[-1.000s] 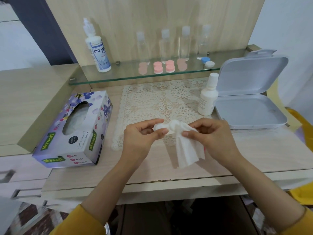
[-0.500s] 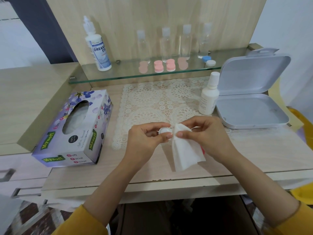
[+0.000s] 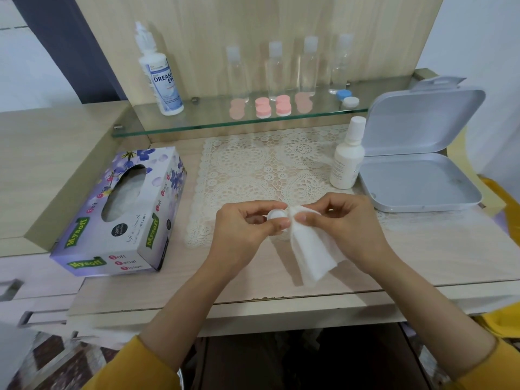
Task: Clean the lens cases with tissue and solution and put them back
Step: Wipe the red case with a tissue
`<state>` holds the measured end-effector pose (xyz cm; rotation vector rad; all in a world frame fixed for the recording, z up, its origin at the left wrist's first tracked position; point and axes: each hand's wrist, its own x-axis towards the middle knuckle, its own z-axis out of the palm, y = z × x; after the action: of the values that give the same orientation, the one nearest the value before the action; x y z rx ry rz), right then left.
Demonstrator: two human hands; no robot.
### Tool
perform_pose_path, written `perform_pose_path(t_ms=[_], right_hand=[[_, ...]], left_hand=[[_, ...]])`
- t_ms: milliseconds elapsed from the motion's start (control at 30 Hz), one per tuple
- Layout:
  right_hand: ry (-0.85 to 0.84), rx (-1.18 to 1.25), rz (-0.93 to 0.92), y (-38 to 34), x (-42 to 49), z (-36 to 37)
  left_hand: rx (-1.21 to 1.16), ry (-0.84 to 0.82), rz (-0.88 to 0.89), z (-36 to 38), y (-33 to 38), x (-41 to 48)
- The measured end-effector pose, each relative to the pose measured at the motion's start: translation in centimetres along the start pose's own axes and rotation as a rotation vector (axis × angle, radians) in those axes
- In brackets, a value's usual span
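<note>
The tissue (image 3: 309, 246) has slid off the small white lens-case piece (image 3: 275, 214), which a second ago was wrapped and now shows bare at frame centre, pinched in the left hand (image 3: 244, 232). The right hand (image 3: 346, 226) grips the tissue just beside it, so wiping of this piece looks nearly finished; the pink lens cases (image 3: 272, 106) wait on the glass shelf (image 3: 197, 123) above.

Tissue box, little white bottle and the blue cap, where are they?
tissue box (image 3: 132, 220), head view, on its side panel.
little white bottle (image 3: 345, 164), head view, on its body.
blue cap (image 3: 343, 94), head view, on its top.

Lace mat (image 3: 270, 167) on wooden desk (image 3: 422, 249); four clear bottles (image 3: 308, 66) behind.
</note>
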<state>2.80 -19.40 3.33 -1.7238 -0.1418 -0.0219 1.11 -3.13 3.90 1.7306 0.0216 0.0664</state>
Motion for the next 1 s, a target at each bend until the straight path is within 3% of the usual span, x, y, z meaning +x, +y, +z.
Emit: perform_pose_path(t_ms=[200, 433, 567, 800, 900, 1000], right_hand=[[-0.079, 0.074, -0.004, 0.2, -0.1, -0.3], [0.054, 0.021, -0.034, 0.6, -0.2, 0.3], [0.04, 0.013, -0.084, 0.8, -0.1, 0.0], [-0.098, 0.028, -0.158, 0.7, -0.7, -0.6], [-0.114, 0.068, -0.135, 0.5, -0.8, -0.8], [-0.072, 0.065, -0.107, 0.2, -0.6, -1.2]], left_hand=[[-0.03, 0.005, -0.037, -0.3, -0.1, 0.2], [-0.042, -0.039, -0.026, 0.0, -0.2, 0.0], [-0.093, -0.056, -0.026, -0.1, -0.1, 0.0], [-0.099, -0.234, -0.281, -1.4, 0.8, 1.0], [-0.168, -0.281, -0.299, -1.9, 1.1, 1.3], [-0.018, -0.267, -0.23, -2.4, 1.2, 1.2]])
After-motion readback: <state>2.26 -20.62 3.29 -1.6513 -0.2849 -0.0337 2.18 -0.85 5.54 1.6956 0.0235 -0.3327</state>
